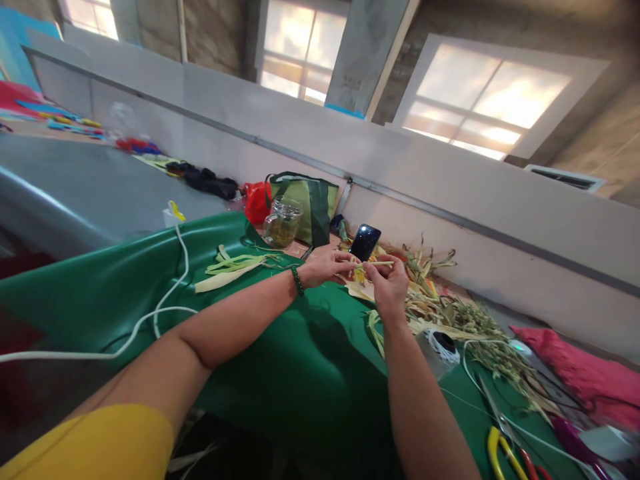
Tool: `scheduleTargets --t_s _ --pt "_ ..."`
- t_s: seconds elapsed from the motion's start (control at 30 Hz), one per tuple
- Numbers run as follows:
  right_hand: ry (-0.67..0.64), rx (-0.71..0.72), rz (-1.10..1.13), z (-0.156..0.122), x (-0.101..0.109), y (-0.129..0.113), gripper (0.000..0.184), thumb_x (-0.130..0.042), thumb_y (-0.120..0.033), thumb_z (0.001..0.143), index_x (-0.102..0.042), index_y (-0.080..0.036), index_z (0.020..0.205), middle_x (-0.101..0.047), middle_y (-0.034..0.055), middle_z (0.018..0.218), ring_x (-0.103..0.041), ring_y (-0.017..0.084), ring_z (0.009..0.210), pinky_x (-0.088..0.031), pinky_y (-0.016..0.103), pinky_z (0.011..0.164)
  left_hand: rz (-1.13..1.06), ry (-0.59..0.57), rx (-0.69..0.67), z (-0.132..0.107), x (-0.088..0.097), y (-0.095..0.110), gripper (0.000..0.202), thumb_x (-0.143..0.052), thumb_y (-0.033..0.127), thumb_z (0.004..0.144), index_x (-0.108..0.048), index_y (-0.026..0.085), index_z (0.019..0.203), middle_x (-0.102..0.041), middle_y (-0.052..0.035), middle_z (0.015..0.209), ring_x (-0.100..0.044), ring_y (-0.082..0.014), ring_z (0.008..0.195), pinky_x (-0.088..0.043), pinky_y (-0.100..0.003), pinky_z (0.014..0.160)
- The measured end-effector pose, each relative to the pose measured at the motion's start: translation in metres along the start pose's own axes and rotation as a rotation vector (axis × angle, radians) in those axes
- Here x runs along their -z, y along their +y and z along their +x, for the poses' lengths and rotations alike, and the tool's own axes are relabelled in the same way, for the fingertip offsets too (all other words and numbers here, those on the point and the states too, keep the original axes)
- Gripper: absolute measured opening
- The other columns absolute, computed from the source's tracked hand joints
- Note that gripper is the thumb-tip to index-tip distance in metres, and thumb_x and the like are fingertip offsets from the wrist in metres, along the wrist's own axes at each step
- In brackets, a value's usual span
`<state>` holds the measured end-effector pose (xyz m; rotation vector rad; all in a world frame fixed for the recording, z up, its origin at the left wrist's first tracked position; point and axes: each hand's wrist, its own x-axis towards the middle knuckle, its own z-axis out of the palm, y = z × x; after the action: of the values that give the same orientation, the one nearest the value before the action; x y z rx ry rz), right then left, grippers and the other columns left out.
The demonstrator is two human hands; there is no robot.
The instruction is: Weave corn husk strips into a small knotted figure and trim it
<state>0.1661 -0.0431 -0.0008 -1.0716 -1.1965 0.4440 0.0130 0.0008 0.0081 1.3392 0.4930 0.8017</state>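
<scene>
Above the far part of the green table cover [280,347], my left hand [327,265] and my right hand [391,285] are close together. Between the pinched fingers of both runs a thin, pale corn husk strip [383,263], narrow and roughly level. A dark bead bracelet [297,280] circles my left wrist. Just beyond my hands stands a smartphone [365,241] with a dark screen, propped up. Pale green corn husks [233,269] lie to the left of my left hand. Dried husks [430,310] are heaped behind and right of my right hand.
A glass mug [283,223] stands by a green bag [313,203] and a red bag [257,201]. Yellow-and-red-handled scissors [505,433] lie at lower right, near a black-and-white spool [440,345]. A white cable [165,300] crosses the left side. Pink cloth [585,370] lies far right.
</scene>
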Motion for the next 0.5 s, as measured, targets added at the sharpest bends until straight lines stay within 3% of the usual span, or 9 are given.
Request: scheduleTargets --t_s 0.07,0.13,0.23,0.27,0.37,0.43,0.5 --pt "-0.001 0.006 -0.041 0.001 0.003 0.000 0.053 -0.075 -0.044 0.062 -0.050 -0.018 0.100 -0.065 -0.0019 0.063 -0.062 0.017 0.056 -0.051 0.032 0.058 0.087 0.027 -0.055 0.002 0.001 -0.002 0.035 -0.078 0.039 0.067 -0.066 0.013 0.087 -0.060 0.0042 0.065 -0.055 -0.0059 0.059 -0.043 -0.017 0.057" --pt "0.057 0.111 -0.134 0.001 0.007 -0.004 0.050 -0.072 -0.043 0.068 -0.051 -0.017 0.106 -0.065 -0.0008 0.066 -0.061 0.017 0.057 -0.052 0.033 0.060 0.127 0.073 -0.102 0.004 0.004 -0.003 0.035 -0.078 0.038 0.066 -0.066 0.011 0.086 -0.059 0.0048 0.063 -0.052 -0.0045 0.054 -0.042 -0.017 0.055" --pt "0.149 0.502 -0.381 -0.002 0.013 -0.014 0.020 -0.062 -0.030 0.079 -0.061 -0.019 0.096 -0.065 0.0050 0.080 -0.062 0.021 0.074 -0.051 0.040 0.075 0.102 0.116 -0.116 0.006 0.010 -0.002 0.036 -0.080 0.035 0.063 -0.067 0.008 0.083 -0.058 0.0037 0.061 -0.048 -0.0034 0.051 -0.042 -0.018 0.055" --pt "0.109 0.635 -0.460 -0.003 0.014 -0.017 0.011 -0.058 -0.024 0.081 -0.064 -0.021 0.089 -0.065 0.0062 0.083 -0.061 0.022 0.080 -0.049 0.041 0.080 0.087 0.119 -0.109 0.007 0.011 -0.001 0.036 -0.081 0.034 0.061 -0.067 0.007 0.082 -0.059 0.0031 0.061 -0.048 -0.0034 0.051 -0.042 -0.018 0.055" --pt "-0.215 0.838 -0.614 -0.009 0.012 -0.022 0.022 -0.051 -0.013 0.082 -0.070 -0.024 0.080 -0.066 0.0065 0.085 -0.058 0.023 0.086 -0.049 0.040 0.080 0.051 0.105 -0.094 0.007 0.014 0.000 0.038 -0.084 0.034 0.056 -0.068 0.007 0.079 -0.059 0.0019 0.061 -0.051 -0.0043 0.052 -0.043 -0.018 0.055" --pt "-0.403 0.824 -0.654 -0.011 0.009 -0.021 0.024 -0.051 -0.015 0.085 -0.073 -0.025 0.084 -0.067 0.0062 0.085 -0.059 0.022 0.084 -0.050 0.038 0.076 0.049 0.082 -0.094 0.005 0.015 0.000 0.039 -0.085 0.035 0.055 -0.069 0.007 0.078 -0.060 0.0009 0.062 -0.052 -0.0051 0.055 -0.044 -0.018 0.057" --pt "-0.446 0.758 -0.651 -0.012 0.008 -0.019 0.023 -0.051 -0.023 0.090 -0.074 -0.026 0.089 -0.068 0.0059 0.086 -0.061 0.021 0.082 -0.050 0.036 0.075 0.086 0.061 -0.104 0.004 0.014 0.000 0.040 -0.084 0.036 0.057 -0.071 0.007 0.082 -0.062 0.0001 0.064 -0.053 -0.0055 0.056 -0.045 -0.018 0.057"
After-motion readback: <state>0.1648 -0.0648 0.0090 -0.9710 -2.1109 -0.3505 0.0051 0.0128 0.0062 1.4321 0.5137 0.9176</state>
